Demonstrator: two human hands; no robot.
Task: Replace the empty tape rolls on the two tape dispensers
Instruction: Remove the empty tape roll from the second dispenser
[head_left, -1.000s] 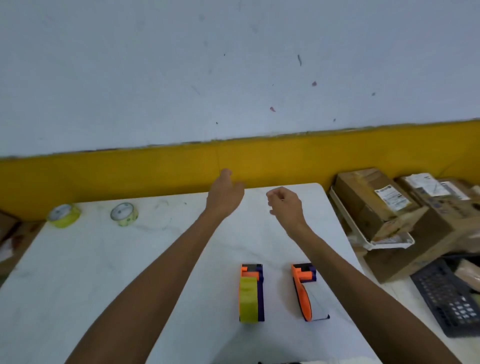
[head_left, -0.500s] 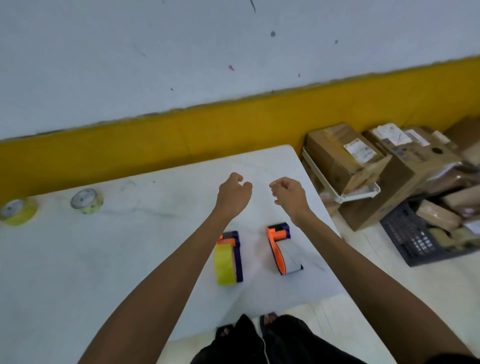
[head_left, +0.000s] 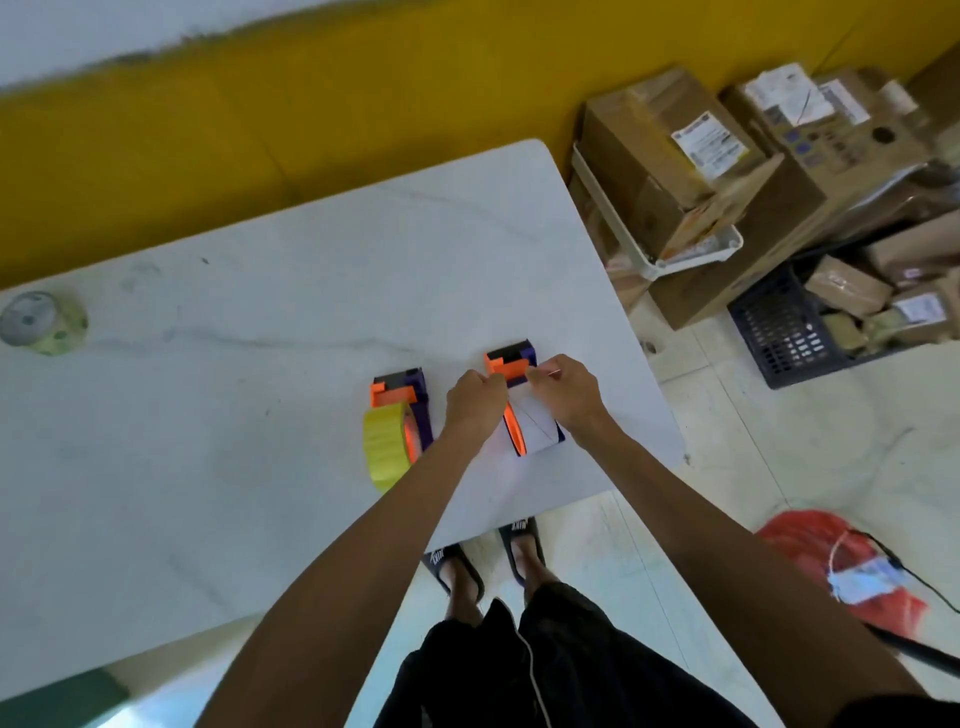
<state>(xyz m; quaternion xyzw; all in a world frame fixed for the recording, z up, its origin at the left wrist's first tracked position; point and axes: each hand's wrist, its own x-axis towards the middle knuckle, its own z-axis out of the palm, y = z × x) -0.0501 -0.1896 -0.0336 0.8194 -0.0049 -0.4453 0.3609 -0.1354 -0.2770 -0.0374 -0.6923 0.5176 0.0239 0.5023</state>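
Two orange-and-purple tape dispensers lie side by side near the front right of the white table (head_left: 208, 415). The left dispenser (head_left: 399, 396) carries a yellow tape roll (head_left: 384, 448). The right dispenser (head_left: 511, 366) holds a white, bare-looking roll (head_left: 537, 431). My left hand (head_left: 475, 397) grips the right dispenser's left side. My right hand (head_left: 563, 389) grips its right side at the orange front. A spare yellow-green tape roll (head_left: 44, 323) stands at the table's far left.
Cardboard parcels (head_left: 670, 156) and a white tray (head_left: 691, 257) are stacked on the floor right of the table, with a dark crate (head_left: 784, 332) beside them. A red bag (head_left: 841, 566) lies on the floor. My feet (head_left: 485, 556) are at the table's front edge.
Both hands came down from above the table and closed on the right dispenser. The camera tilted downward, so the second spare roll at far left left the view.
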